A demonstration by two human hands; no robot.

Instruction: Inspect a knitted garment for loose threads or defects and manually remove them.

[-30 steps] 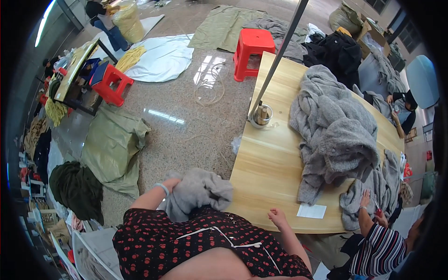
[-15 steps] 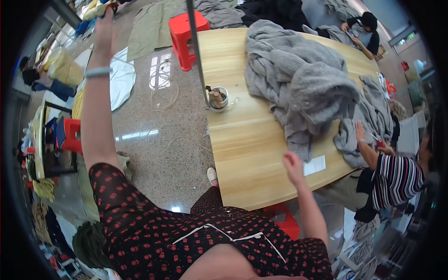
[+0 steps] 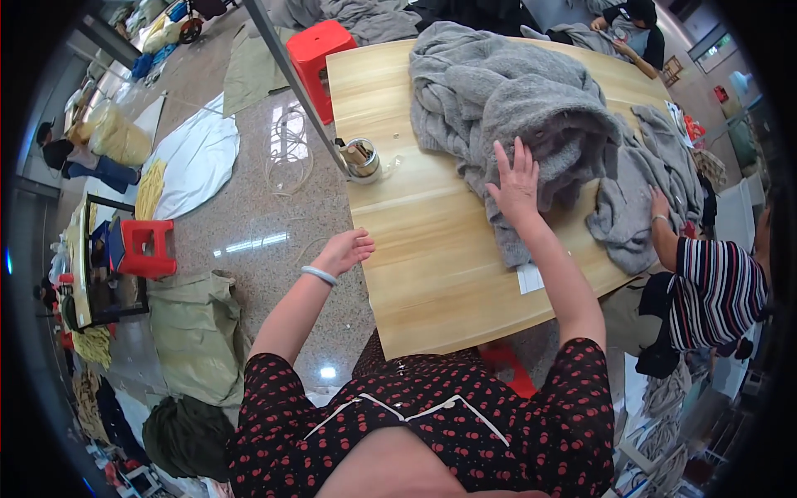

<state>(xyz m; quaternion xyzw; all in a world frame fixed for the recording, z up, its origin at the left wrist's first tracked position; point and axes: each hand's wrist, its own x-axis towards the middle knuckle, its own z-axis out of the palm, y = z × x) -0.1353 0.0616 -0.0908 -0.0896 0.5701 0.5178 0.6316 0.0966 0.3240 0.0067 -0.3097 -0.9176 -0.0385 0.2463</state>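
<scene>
A large heap of fuzzy grey knit garments (image 3: pixel 473 91) lies on the light wooden table (image 3: pixel 423 241). My right hand (image 3: pixel 516 181) is at the near side of the heap, fingers spread and palm down, seemingly resting on the knit. A pale bangle circles the wrist of my left hand (image 3: pixel 347 251), which hovers by the table's left edge. Its fingers are loosely stretched and hold nothing. A white paper sheet (image 3: pixel 530 279) peeks out from under the near end of the heap.
A round tin (image 3: pixel 363 162) of small tools stands at the table's left edge beside a metal pole (image 3: pixel 299 79). Red stools (image 3: pixel 320 43) stand around. A co-worker in a striped shirt (image 3: pixel 718 286) handles grey knitwear at the right; another person (image 3: pixel 639 37) sits at the far right.
My left arm has come down from the far upper left to the table edge. My right hand has moved forward from the near table area onto the grey heap and opened.
</scene>
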